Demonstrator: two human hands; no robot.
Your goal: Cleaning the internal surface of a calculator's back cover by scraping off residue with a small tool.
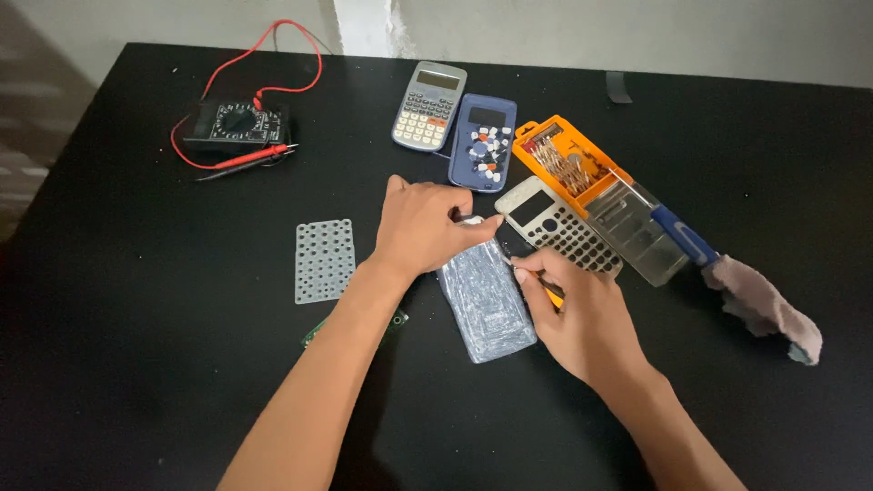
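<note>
A calculator's back shell (486, 305) lies inside-up on the black table (136, 364), pale blue-grey. My left hand (423, 225) presses down on its far end, fingers curled over the edge. My right hand (577, 314) grips a small screwdriver (546, 289) with an orange handle, its tip at the shell's upper right side. Just beyond lies the calculator's grey front frame (559, 227) with empty key holes.
A clear rubber key mat (324, 259) lies at the left, a green circuit board (314, 335) partly under my left forearm. Farther back: a whole grey calculator (429, 105), a blue cover holding loose keys (484, 143), an orange bit case (568, 164), a blue-handled screwdriver (682, 235), a cloth (764, 305), a multimeter (235, 124).
</note>
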